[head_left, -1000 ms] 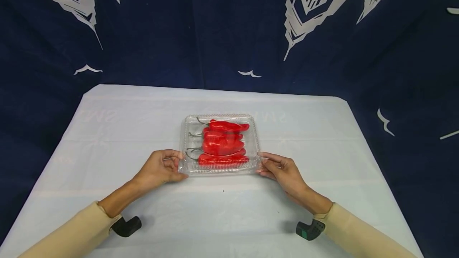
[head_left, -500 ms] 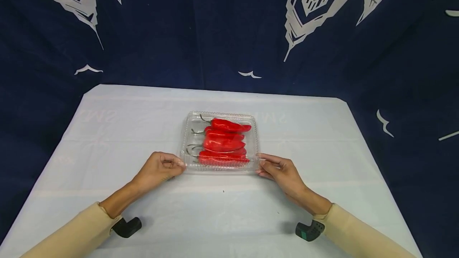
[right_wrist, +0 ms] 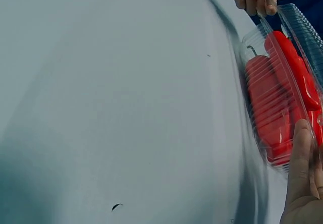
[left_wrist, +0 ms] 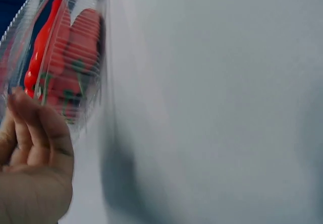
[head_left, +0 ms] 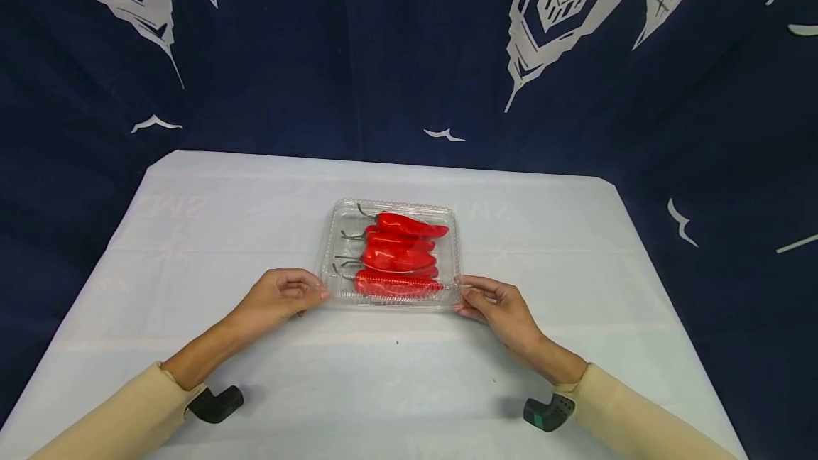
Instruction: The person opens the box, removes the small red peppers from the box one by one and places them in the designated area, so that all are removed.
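Here, left hand [head_left: 284,297] and right hand [head_left: 501,309] pinch a clear box [head_left: 449,254], faint unreadable lettering [head_left: 174,206] marking the tablecloth [head_left: 383,392].

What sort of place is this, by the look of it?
Probably a staged indoor recording spot: a white-covered table, dark blue printed fabric behind it, and black devices, likely cameras, at both wrists.

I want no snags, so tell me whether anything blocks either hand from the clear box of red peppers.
Nothing visible does: the left hand meets the clear box at its near left corner, the right hand at its near right corner, with no object between.
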`<state>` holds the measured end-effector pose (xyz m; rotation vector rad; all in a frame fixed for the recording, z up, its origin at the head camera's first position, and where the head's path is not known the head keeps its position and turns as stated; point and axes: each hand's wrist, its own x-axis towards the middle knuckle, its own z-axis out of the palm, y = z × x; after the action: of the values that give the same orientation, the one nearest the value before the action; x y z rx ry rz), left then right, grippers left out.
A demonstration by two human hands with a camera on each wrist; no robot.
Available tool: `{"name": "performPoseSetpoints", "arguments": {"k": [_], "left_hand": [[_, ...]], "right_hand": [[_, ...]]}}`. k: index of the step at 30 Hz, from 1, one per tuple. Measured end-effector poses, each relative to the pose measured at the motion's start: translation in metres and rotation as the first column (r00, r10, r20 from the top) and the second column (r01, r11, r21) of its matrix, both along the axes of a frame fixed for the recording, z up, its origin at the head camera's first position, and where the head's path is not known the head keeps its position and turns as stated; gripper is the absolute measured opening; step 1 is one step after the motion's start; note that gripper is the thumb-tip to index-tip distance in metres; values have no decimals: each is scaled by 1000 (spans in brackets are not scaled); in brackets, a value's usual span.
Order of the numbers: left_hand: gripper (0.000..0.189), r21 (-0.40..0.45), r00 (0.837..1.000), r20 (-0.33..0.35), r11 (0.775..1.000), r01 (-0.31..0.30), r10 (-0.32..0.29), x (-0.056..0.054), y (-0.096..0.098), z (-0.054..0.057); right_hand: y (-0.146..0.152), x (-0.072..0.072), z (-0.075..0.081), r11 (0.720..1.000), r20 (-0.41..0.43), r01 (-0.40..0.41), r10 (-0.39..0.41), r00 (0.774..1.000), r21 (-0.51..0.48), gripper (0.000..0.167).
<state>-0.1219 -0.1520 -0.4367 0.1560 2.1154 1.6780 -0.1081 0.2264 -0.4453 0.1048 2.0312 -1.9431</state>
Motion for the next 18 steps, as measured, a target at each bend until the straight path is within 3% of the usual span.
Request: {"name": "performPoseSetpoints", "arguments": {"k": [9, 18], "left_hand": [[39, 98, 997, 73, 995, -15, 8, 3, -1, 5], [44, 181, 997, 70, 983, -34, 22, 0, -4, 9]], "right_hand": [[1, 0, -1, 1000, 34, 7, -7, 999, -11, 40], [3, 0, -2, 999, -11, -30, 29, 1000, -17, 43]]}}
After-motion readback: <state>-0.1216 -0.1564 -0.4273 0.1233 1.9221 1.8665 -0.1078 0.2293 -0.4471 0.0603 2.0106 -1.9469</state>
